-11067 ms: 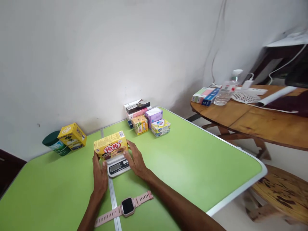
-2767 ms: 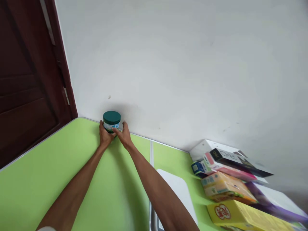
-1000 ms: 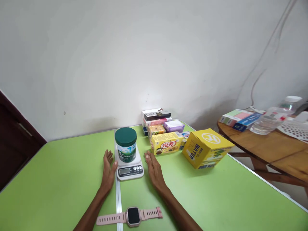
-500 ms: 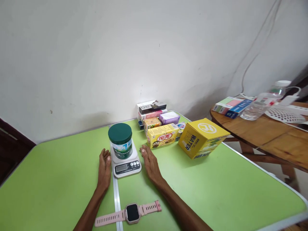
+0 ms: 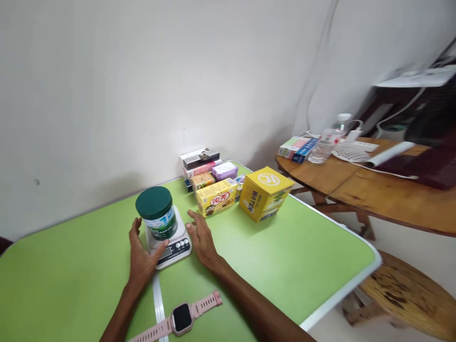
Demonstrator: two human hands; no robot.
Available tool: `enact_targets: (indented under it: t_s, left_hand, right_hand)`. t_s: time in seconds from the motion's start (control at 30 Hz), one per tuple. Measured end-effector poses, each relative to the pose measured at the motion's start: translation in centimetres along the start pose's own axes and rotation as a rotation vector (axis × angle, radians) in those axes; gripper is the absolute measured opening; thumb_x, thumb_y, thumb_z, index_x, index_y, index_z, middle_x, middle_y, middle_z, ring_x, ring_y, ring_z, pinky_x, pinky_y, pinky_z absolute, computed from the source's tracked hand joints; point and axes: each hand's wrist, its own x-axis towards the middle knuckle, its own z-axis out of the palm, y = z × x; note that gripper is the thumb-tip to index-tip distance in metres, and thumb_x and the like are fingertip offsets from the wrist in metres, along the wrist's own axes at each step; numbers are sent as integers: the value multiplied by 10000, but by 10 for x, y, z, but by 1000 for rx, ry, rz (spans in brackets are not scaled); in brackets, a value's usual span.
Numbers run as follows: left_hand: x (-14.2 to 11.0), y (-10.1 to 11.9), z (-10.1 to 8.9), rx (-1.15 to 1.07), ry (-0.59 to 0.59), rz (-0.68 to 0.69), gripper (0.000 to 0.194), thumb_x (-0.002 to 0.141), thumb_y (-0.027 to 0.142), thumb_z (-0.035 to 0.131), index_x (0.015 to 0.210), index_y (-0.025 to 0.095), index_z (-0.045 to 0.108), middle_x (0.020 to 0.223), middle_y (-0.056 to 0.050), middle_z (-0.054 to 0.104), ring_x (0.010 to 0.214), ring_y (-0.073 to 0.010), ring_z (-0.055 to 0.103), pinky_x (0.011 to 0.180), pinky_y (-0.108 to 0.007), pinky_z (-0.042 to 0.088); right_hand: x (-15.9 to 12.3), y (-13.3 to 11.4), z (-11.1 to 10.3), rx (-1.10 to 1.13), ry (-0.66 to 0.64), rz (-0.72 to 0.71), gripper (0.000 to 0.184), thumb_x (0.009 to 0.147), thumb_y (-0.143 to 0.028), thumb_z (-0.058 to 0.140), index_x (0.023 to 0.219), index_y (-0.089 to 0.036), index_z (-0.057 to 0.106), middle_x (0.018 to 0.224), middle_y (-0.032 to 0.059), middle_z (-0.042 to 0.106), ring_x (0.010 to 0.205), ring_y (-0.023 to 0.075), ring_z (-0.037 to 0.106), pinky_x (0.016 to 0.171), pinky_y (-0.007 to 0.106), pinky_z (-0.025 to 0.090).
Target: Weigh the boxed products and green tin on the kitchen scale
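A tub with a dark green lid [image 5: 156, 213] stands upright on a white digital kitchen scale [image 5: 181, 227]. My left hand [image 5: 141, 254] is at the scale's left side, its thumb spread out in front of the tub and over part of the display, fingers along the left; whether it touches the tub I cannot tell. On the right of the scale is my right hand [image 5: 203, 240], open, fingers apart, holding nothing. Nearer to me a pink-strapped smartwatch [image 5: 182, 318] lies flat on the green table [image 5: 270, 270].
Behind the scale sit a yellow snack box [image 5: 217, 195], a purple-wrapped pack [image 5: 225, 171], a stack of boxes [image 5: 201, 159] and a large yellow box [image 5: 265, 194]. To the right, a wooden table [image 5: 356, 190] bears a plastic bottle [image 5: 324, 145]; a wooden stool [image 5: 409, 294] stands below.
My view has swung to the right, bringing the stool into sight. My left hand has opened its thumb away from the fingers, across the scale's front. The tub remains on the scale.
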Motion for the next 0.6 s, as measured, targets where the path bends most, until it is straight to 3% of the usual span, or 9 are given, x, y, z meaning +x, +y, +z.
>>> enact_targets:
  t_s: [0.13, 0.23, 0.37, 0.5, 0.6]
  left_hand:
    - [30, 18, 4, 81, -56, -22, 1043, 630, 622, 825, 1457, 146, 403, 1453, -227, 534, 1358, -424, 533, 1114, -608, 448]
    - [45, 23, 6, 73, -98, -25, 871, 647, 619, 803, 1327, 166, 501, 1251, -182, 674, 1154, -384, 673, 973, -559, 548]
    - [48, 32, 9, 35, -58, 4, 819, 598, 603, 831, 1228, 162, 550, 1124, -159, 730, 1003, -353, 722, 850, -493, 596]
    - [32, 69, 25, -75, -37, 65, 861, 579, 516, 862, 1294, 164, 535, 1139, -133, 740, 947, -307, 736, 811, -436, 612]
    - [13, 104, 54, -185, -83, 108, 805, 593, 453, 859, 1280, 175, 546, 1141, -120, 739, 949, -290, 734, 840, -421, 606]
  right_hand:
    - [10, -20, 13, -17, -34, -155, 570, 1070, -500, 370, 1539, -188, 453, 1496, 155, 568, 1408, 260, 507, 1207, 493, 399]
    - [15, -30, 25, -25, -72, -172, 616, 1067, -508, 371, 1566, -148, 414, 1534, 182, 531, 1443, 285, 476, 1227, 513, 376]
    - [13, -39, 27, -30, -37, -162, 633, 1068, -490, 378, 1588, -129, 366, 1555, 195, 499, 1465, 295, 450, 1227, 517, 382]
    - [2, -51, -4, -40, 68, -197, 650, 1060, -468, 422, 1613, -146, 310, 1585, 182, 461, 1489, 287, 418, 1233, 500, 377]
    - [-9, -53, -43, -73, 158, -163, 658, 1051, -471, 453, 1621, -181, 296, 1604, 169, 439, 1504, 296, 395, 1229, 527, 373]
